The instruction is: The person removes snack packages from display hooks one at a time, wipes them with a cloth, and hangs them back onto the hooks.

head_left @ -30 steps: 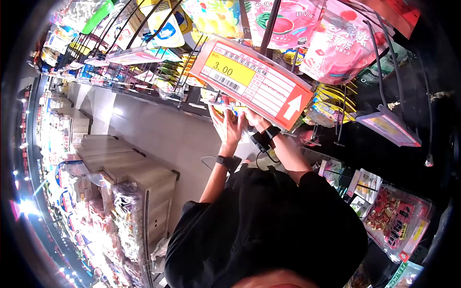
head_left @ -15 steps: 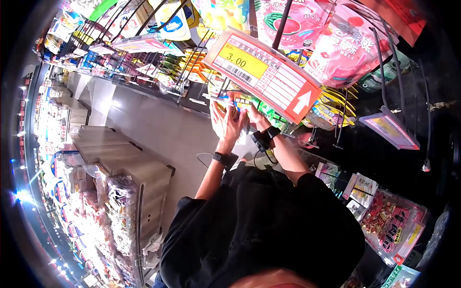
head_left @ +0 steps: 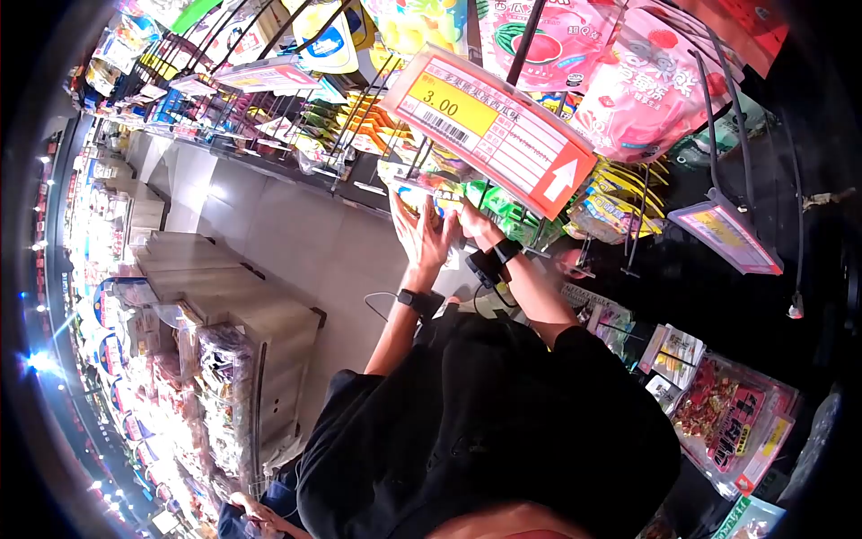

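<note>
My left hand (head_left: 424,235) is raised at a rack of hanging snack bags, its fingers round a small colourful packet (head_left: 437,199). Close beside it on the right, my right hand (head_left: 479,226) is bent at the same packet, its fingertips partly hidden. Just above both hands, a red and white price tag (head_left: 489,126) reading 3.00 hides part of the rack. Green packets (head_left: 512,216) hang right behind my right hand, and yellow packets (head_left: 615,202) hang farther right. Each of my wrists wears a black band.
Pink bags (head_left: 642,90) hang at the upper right, near a second price tag (head_left: 725,235). Wooden display units (head_left: 224,296) stand across the aisle floor (head_left: 269,216). Another person's hand (head_left: 256,510) shows at the lower left.
More green packets show beside my right hand than a second ago. Both hands stay together at the packet. Another person's hand and dark clothing have come into view at the lower left.
</note>
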The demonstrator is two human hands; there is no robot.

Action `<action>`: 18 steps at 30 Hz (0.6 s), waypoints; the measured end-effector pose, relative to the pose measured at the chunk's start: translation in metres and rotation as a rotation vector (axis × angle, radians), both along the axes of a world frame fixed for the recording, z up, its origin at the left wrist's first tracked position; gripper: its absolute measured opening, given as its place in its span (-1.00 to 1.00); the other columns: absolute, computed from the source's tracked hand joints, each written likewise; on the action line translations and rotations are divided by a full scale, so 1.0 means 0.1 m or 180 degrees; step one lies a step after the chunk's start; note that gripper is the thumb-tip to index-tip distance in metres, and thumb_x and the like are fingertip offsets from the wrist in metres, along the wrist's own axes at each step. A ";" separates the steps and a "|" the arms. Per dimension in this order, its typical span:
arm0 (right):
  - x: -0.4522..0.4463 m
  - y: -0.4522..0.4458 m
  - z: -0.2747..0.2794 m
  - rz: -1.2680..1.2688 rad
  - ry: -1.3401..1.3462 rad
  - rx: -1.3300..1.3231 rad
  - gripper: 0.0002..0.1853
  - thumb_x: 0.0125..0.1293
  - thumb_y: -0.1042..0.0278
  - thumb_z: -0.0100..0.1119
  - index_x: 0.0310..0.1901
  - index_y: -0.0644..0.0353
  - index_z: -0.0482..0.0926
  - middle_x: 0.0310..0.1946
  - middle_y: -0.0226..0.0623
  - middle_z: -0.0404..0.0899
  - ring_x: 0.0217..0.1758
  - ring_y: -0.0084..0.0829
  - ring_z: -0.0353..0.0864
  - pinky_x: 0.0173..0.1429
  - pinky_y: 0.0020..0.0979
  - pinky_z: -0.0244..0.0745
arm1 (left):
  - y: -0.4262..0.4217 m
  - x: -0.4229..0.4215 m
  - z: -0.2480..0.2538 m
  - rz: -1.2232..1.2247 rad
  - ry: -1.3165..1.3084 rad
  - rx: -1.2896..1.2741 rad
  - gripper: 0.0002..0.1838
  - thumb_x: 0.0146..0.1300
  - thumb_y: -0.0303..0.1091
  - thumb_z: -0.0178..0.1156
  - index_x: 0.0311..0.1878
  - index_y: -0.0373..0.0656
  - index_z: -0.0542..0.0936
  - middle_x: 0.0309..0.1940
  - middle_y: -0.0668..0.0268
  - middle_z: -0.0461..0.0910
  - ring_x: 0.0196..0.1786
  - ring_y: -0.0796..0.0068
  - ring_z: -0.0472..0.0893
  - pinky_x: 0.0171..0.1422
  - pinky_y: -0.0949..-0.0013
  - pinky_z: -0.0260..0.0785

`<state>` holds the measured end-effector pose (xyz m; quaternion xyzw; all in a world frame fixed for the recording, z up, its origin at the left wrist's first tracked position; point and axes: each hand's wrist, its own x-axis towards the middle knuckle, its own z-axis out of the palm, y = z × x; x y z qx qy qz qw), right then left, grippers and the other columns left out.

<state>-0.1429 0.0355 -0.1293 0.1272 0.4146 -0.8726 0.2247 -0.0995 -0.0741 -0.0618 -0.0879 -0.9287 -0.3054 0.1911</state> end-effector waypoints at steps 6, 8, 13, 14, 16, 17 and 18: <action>-0.04 0.02 -0.27 0.0181 0.0460 -0.0039 -0.63 0.33 -0.10 -0.07 -0.16 0.05 0.48 -0.48 -0.60 0.37 -0.49 -0.70 0.29 -0.47 -0.60 0.23 | -0.02 0.04 -0.05 -0.0009 0.0105 0.0087 -0.41 0.10 0.02 0.26 0.14 -0.11 0.47 0.36 -0.33 -0.12 0.37 -0.32 0.04 0.36 -0.14 -0.02; 0.00 -0.02 -0.20 0.0037 0.0167 -0.0020 -0.68 0.27 -0.09 -0.03 -0.31 0.00 0.47 -0.55 -0.61 0.28 -0.54 -0.67 0.22 -0.47 -0.54 0.16 | -0.01 0.04 -0.04 -0.0008 0.0138 0.0076 -0.42 0.11 0.02 0.25 0.10 -0.15 0.47 0.36 -0.34 -0.12 0.34 -0.33 0.08 0.33 -0.13 0.02; -0.03 -0.04 0.09 -0.0315 0.0158 -0.0274 -0.67 0.31 -0.03 -0.06 -0.22 0.07 0.51 -0.46 -0.55 0.44 -0.48 -0.62 0.35 -0.41 -0.54 0.31 | 0.02 -0.05 0.09 -0.0035 0.0231 -0.0237 -0.44 0.15 0.03 0.20 0.06 -0.22 0.46 0.36 -0.34 -0.11 0.28 -0.34 0.18 0.27 -0.11 0.12; -0.09 -0.04 0.09 -0.0261 0.0158 -0.0412 -0.65 0.31 -0.02 -0.06 -0.18 0.09 0.52 -0.42 -0.52 0.47 -0.44 -0.60 0.40 -0.37 -0.53 0.35 | 0.01 -0.06 0.11 -0.0042 0.0141 -0.0333 -0.42 0.15 0.03 0.20 0.11 -0.19 0.45 0.35 -0.33 -0.09 0.28 -0.33 0.17 0.27 -0.10 0.13; -0.07 0.00 0.06 -0.0275 0.0029 -0.0733 -0.59 0.30 0.00 -0.06 -0.08 0.18 0.54 -0.31 -0.44 0.56 -0.32 -0.50 0.54 -0.24 -0.49 0.48 | 0.05 -0.08 0.13 -0.0011 -0.0034 -0.0313 -0.34 0.17 0.06 0.17 0.32 0.07 0.33 0.34 -0.29 -0.02 0.33 -0.28 0.12 0.32 -0.08 0.08; -0.03 0.06 0.21 -0.0195 0.0333 -0.0050 -0.54 0.32 -0.03 -0.10 -0.02 0.20 0.50 -0.26 -0.39 0.57 -0.26 -0.48 0.56 -0.19 -0.46 0.51 | 0.08 -0.09 0.15 0.0031 -0.0111 -0.0216 -0.31 0.17 0.10 0.16 0.37 0.19 0.28 0.35 -0.26 0.00 0.36 -0.24 0.09 0.35 -0.06 0.03; -0.03 0.06 0.25 -0.0230 0.0330 -0.0089 -0.52 0.34 -0.05 -0.14 0.02 0.21 0.48 -0.22 -0.39 0.57 -0.24 -0.47 0.57 -0.16 -0.45 0.52 | 0.08 -0.09 0.17 -0.0021 -0.0105 -0.0186 -0.26 0.18 0.11 0.14 0.43 0.31 0.16 0.34 -0.27 0.03 0.35 -0.25 0.10 0.35 -0.07 0.03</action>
